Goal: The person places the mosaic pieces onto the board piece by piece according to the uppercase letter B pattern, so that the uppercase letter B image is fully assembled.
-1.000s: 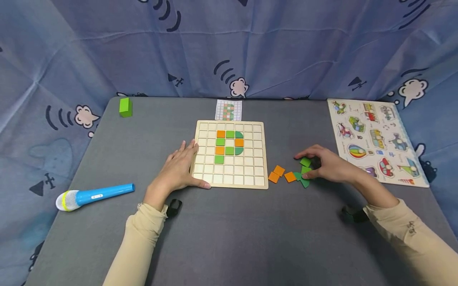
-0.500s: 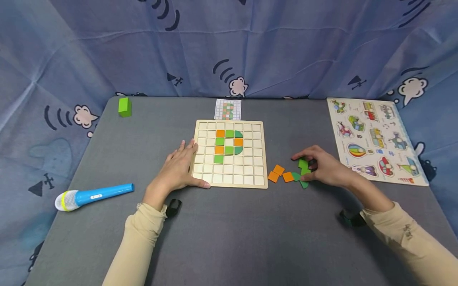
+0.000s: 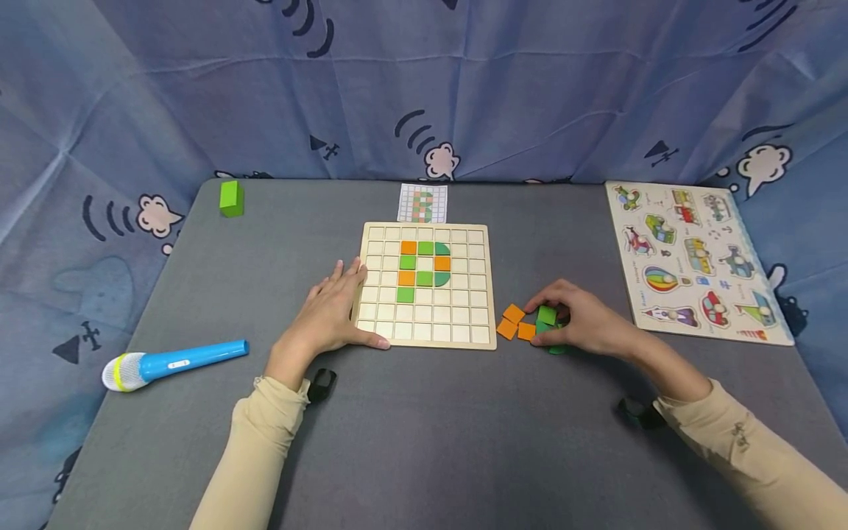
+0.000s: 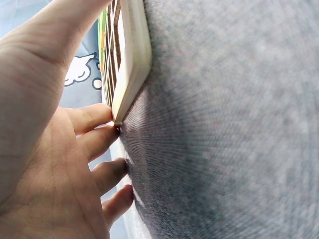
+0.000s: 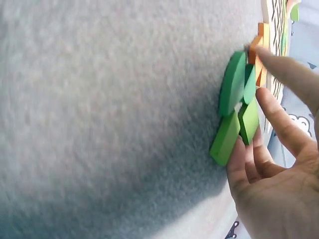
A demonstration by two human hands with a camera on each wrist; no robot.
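Note:
A pale wooden grid board [image 3: 460, 315] lies mid-table, bearing orange and green square tiles and dark green quarter-round tiles. My left hand [image 3: 323, 315] rests at the board's left edge and near corner, fingers spread; in the left wrist view, fingertips touch the board's rim [image 4: 130, 74]. Right of the board, my right hand [image 3: 589, 318] curves loosely around loose green tiles [image 3: 546, 315], its fingers against them. The right wrist view shows dark green rounded tiles [image 5: 233, 84] and light green square tiles [image 5: 227, 139] beside the fingers. Orange tiles [image 3: 514, 313] lie between that hand and the board.
A pattern card [image 3: 422, 203] lies beyond the board. On the right is a picture puzzle board [image 3: 695, 265]. A blue toy microphone [image 3: 179, 362] lies at left, and a green block [image 3: 231, 199] stands at the far left corner. A printed curtain [image 3: 530, 96] hangs behind the table.
My right hand has slid left, sweeping the green tiles towards the board and bunching them against the orange ones. An orange tile has shifted left too. My left hand has stayed put.

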